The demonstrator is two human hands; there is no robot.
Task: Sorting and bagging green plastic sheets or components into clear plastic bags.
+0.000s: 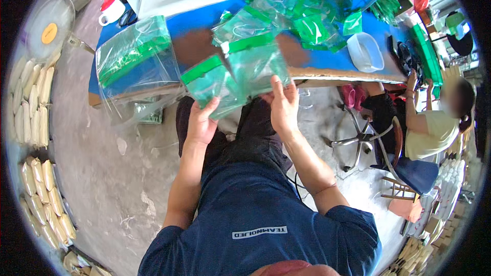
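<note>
A clear plastic bag with a green top band (210, 86) is pinched at its lower edge between my left thumb and fingers. My left hand (203, 121) is closed on it. Just to the right, my right hand (284, 105) grips one or more similar green-banded bags (255, 66), thumb on top. The two sets overlap slightly in front of the table edge. A large clear plastic bag (138, 56) with a stack of green-banded bags inside lies to the left, its loose end hanging over the edge. Beyond my hands spreads a loose pile of green-banded bags (299, 7).
The blue-topped table (327, 61) has a worn brown front edge. On it stand a translucent plastic tub (365, 52) and a red-and-white cup (111, 10). A seated co-worker (429, 128) is at the right, near a wheeled chair base (360, 138). Wrapped bundles (36, 102) are stacked at the left.
</note>
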